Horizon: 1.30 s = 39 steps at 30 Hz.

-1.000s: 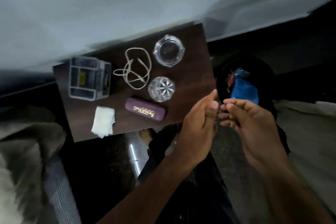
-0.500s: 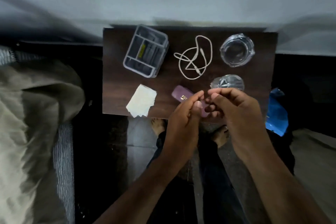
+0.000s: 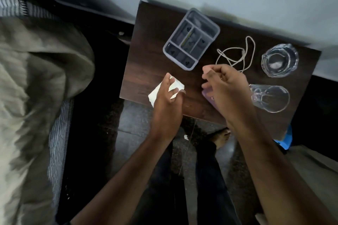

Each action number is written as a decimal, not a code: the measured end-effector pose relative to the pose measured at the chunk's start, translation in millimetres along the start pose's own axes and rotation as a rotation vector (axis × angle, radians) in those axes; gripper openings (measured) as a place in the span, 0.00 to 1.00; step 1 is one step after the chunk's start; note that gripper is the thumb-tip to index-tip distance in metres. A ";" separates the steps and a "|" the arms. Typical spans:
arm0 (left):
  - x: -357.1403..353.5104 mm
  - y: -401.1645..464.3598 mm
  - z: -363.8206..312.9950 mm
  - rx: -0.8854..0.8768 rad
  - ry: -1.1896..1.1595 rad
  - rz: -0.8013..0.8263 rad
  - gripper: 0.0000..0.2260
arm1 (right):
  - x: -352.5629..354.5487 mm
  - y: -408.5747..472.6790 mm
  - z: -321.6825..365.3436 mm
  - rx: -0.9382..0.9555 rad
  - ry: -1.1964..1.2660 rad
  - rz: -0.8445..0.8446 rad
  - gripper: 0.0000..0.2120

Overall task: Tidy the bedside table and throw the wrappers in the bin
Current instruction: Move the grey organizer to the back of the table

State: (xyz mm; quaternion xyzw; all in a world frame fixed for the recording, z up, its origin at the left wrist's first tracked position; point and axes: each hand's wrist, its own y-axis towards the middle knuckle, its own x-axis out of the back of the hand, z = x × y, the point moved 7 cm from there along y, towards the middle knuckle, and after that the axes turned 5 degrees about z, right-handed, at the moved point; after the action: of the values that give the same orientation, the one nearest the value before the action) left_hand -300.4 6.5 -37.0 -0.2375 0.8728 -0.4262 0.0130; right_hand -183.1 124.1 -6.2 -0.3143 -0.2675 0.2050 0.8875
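My left hand (image 3: 167, 95) lies fingers spread on a white tissue (image 3: 155, 95) near the front left corner of the dark wooden bedside table (image 3: 150, 55). To its right, my right hand (image 3: 226, 87) hovers with its fingers curled and nothing visible in them. It covers most of a purple case (image 3: 206, 95). A blue bag (image 3: 285, 142), lining the bin, peeks out below the table's right end; the bin itself is mostly hidden.
On the table stand a grey compartment organiser (image 3: 191, 39), a coiled white cable (image 3: 236, 56), a glass ashtray (image 3: 279, 60) and a drinking glass (image 3: 270, 98). A bed with an olive blanket (image 3: 36, 78) fills the left side. My legs and feet stand on dark floor tiles.
The view has swung left, away from the bin. My left hand has moved left onto the white tissue. My hands, close together before, are now apart, the right one over the purple case.
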 end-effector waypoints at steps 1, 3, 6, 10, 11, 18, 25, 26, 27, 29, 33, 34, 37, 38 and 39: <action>-0.2 1.4 -0.3 0.002 0.002 0.006 0.27 | -1.6 2.4 0.3 0.001 -0.015 0.001 0.07; 0.4 5.1 -1.7 0.005 0.000 0.017 0.26 | -5.7 6.8 1.5 0.008 -0.043 0.009 0.07; 1.1 12.8 -5.7 0.008 -0.017 0.016 0.27 | -7.6 16.7 1.9 0.008 -0.071 0.017 0.06; -0.6 27.1 -8.5 0.038 -0.064 0.032 0.28 | -0.2 38.2 10.5 0.002 -0.081 -0.056 0.05; -1.1 30.4 -9.5 0.045 -0.080 0.036 0.28 | 3.7 44.9 15.9 0.031 -0.103 -0.095 0.05; -1.5 46.3 -18.4 0.063 -0.158 0.057 0.31 | 12.2 81.3 66.6 0.266 -0.340 -0.222 0.15; -4.7 62.6 -25.2 0.009 -0.218 0.124 0.28 | -10.9 113.0 58.6 0.245 -0.579 -0.020 0.14; -5.2 63.5 -26.4 0.002 -0.209 0.137 0.29 | -13.6 115.3 53.7 0.236 -0.568 -0.005 0.14; -5.1 64.6 -28.4 -0.002 -0.202 0.145 0.29 | -13.2 116.1 49.7 0.229 -0.539 -0.003 0.14; -3.2 66.5 -36.2 -0.017 -0.195 0.152 0.29 | -6.1 114.9 43.8 0.208 -0.452 -0.042 0.13; -0.5 74.6 -57.3 -0.066 -0.147 0.169 0.34 | 14.9 104.1 35.7 0.179 -0.306 -0.128 0.12; -1.9 77.3 -64.4 -0.088 -0.119 0.172 0.32 | 19.7 102.8 31.7 0.166 -0.261 -0.142 0.13; -8.9 86.6 -89.2 -0.149 -0.011 0.162 0.25 | 32.6 98.4 19.8 0.117 -0.143 -0.196 0.15; -12.8 91.5 -96.6 -0.165 0.021 0.163 0.24 | 37.5 97.7 15.4 0.090 -0.114 -0.219 0.15; -17.6 96.1 -103.3 -0.178 0.047 0.172 0.25 | 41.7 96.6 10.7 0.065 -0.079 -0.234 0.14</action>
State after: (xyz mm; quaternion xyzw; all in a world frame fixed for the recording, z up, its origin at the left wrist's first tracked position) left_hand -346.8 140.6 -46.6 -0.1521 0.9243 -0.3499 0.0080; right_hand -176.3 220.5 -49.2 -0.2437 -0.3304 0.1209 0.9038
